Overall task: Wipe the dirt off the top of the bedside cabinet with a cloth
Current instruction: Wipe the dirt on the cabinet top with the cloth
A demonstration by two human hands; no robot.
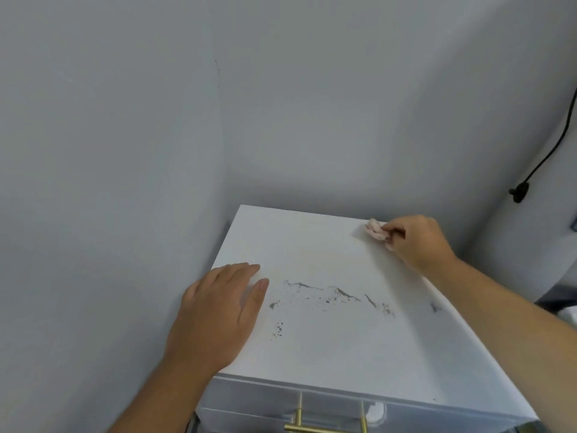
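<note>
1. Up at the far right corner of the white bedside cabinet (312,348), the right hand (418,239) has its fingers curled tight around a small bunched pink cloth (376,229), pressing it onto the top.
2. Flat on the near left part of the top lies the left hand (218,310), fingers spread out straight and holding nothing.
3. Dark streaks of dirt (337,293) run across the middle of the top, between the two hands and well apart from the cloth; a few specks sit nearer the left hand.
4. Below the front edge shows a brass drawer handle (327,428).
5. On the right wall hangs a black cable (549,151).
</note>
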